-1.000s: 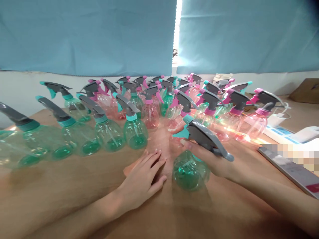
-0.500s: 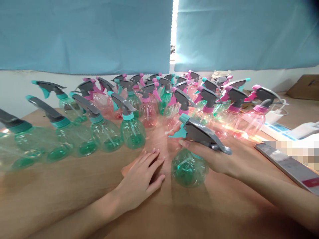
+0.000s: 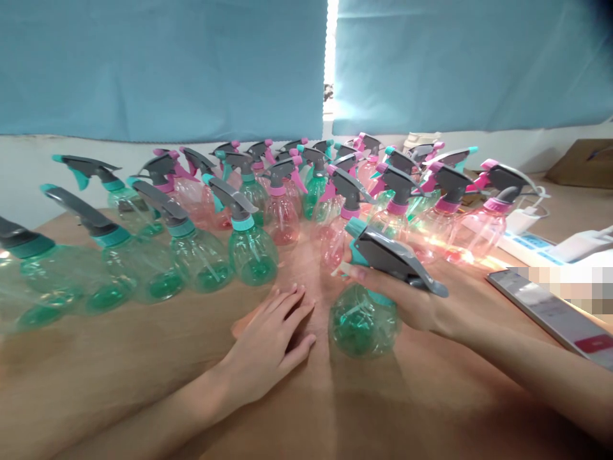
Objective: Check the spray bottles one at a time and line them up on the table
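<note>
My right hand (image 3: pixel 407 300) is wrapped round the neck of a green spray bottle (image 3: pixel 364 322) with a grey trigger head and teal nozzle, fingers on its trigger. The bottle stands on the wooden table (image 3: pixel 143 370) in front of me. My left hand (image 3: pixel 271 342) lies flat on the table just left of that bottle, fingers stretched out, holding nothing. Behind them stand several green spray bottles (image 3: pixel 251 246) in a row at left and several pink spray bottles (image 3: pixel 472 220) at centre and right.
A white power strip (image 3: pixel 531 243) with a cable lies at the right behind the pink bottles. A flat dark-edged device (image 3: pixel 550 313) lies near the right edge. Blue curtains (image 3: pixel 167 64) hang behind the table, and a cardboard box (image 3: pixel 584 163) sits far right.
The view has shifted slightly left. My right hand's fingers have pulled in on the trigger of the green bottle. My left hand stays flat on the table.
</note>
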Available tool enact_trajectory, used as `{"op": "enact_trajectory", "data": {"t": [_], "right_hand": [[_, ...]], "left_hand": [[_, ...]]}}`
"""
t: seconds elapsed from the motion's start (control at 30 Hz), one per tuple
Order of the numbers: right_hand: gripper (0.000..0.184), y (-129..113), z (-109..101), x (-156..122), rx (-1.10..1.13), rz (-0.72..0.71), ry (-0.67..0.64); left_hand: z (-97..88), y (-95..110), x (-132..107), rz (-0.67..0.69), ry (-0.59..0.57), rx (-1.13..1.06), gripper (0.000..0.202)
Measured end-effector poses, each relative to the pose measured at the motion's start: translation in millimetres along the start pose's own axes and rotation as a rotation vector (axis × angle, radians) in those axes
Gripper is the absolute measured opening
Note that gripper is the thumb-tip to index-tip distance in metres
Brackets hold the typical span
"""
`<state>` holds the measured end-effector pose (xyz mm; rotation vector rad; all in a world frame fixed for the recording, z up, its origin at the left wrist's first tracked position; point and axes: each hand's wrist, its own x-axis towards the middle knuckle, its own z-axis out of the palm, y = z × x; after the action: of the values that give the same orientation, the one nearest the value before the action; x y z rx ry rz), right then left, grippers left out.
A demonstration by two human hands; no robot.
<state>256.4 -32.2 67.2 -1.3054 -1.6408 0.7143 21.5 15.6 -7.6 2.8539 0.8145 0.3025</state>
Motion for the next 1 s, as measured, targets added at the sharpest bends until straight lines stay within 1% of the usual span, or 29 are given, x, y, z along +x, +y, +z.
{"op": "enact_trajectory", "data": {"t": [0.1, 0.2, 0.27, 0.37, 0.47, 0.57, 0.67, 0.7, 0.83, 1.0], "right_hand": [[0.03, 1.8, 1.8, 0.5, 0.022, -0.01, -0.013], [0.022, -3.0, 2.7, 2.1, 0.071, -0.041, -0.007], [0.015, -5.3, 2.3, 2.8, 0.121, -0.053, -0.027], [0.009, -4.3, 1.0, 2.4, 0.151, -0.033, -0.083], [0.004, -1.7, 0.5, 1.8, 0.149, -0.001, -0.097], [0.006, -1.1, 0.8, 1.4, 0.176, 0.006, -0.104], [0.017, -1.1, 0.7, 0.8, 0.164, -0.003, -0.091], [0.017, -0.9, 0.5, 0.6, 0.139, 0.001, -0.079], [0.004, -1.3, -0.2, 0.5, 0.066, -0.001, -0.064], [0.007, -7.4, 0.9, 1.9, 0.143, -0.006, -0.078]], "left_hand": [[1.0, -0.7, 0.0, 0.004, 0.012, -0.001, 0.046], [1.5, -0.7, 0.2, 0.008, 0.014, 0.002, 0.047], [1.2, -0.3, 0.4, 0.007, 0.007, 0.008, 0.047], [0.5, 0.3, 0.7, 0.005, 0.009, 0.005, 0.047], [0.4, 0.3, 0.8, 0.006, 0.017, -0.002, 0.047], [0.8, -0.1, 0.7, 0.006, 0.015, -0.001, 0.046], [1.2, -0.2, 0.7, 0.007, 0.016, 0.004, 0.047], [1.3, -0.1, 0.8, 0.006, 0.014, 0.008, 0.047], [1.4, 0.7, 1.4, -0.001, -0.009, 0.031, 0.047], [0.6, 0.7, 1.2, -0.004, -0.016, 0.035, 0.047]]}}
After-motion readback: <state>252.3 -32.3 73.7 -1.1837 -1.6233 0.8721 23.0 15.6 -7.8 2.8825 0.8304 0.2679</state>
